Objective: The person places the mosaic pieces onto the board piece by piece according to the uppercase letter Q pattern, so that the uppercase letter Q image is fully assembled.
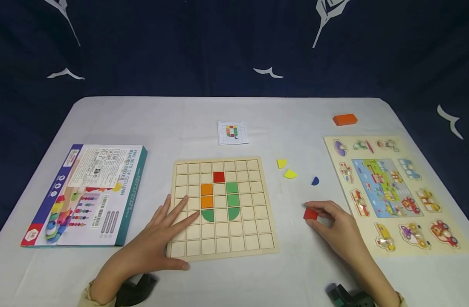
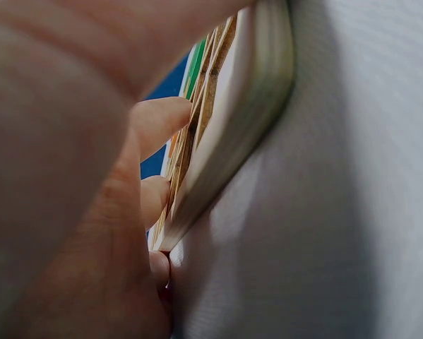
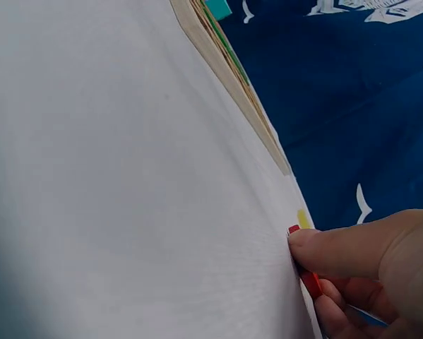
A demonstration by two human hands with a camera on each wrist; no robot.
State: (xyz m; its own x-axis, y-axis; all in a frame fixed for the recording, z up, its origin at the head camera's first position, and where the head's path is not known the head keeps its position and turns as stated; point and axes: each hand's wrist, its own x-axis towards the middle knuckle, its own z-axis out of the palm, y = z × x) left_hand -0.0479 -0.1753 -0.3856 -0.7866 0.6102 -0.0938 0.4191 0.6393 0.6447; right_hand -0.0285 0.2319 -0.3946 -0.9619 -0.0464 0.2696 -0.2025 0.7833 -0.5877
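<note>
Your right hand (image 1: 336, 226) pinches a small red square piece (image 1: 310, 214) between thumb and fingers, clear of the right edge of the pale wooden grid board (image 1: 252, 243). Your left hand (image 1: 154, 243) is spread, gripping nothing, over the board's left edge near the near-left corner. Board's mid-bench (image 1: 296, 273); small white printed card (image 1: 233, 133) lies beyond its far edge.

Wooden grid board (image 1: 221, 214), flat, 7 columns by 7 rows. Set in its cells: 1 red square (image 1: 218, 177), row 2; 2 orange squares (image 1: 206, 189), stacked in column 3; 2 green squares (image 1: 232, 200), column 5; 2 green quarter-rounds (image 1: 233, 213), beneath these pairs. Left hand (image 1: 157, 236), fingers spread, overlaps the left edge. Red block (image 1: 310, 214), partly hidden, pinched by right hand (image 1: 336, 226), right of the board, apart.
</note>
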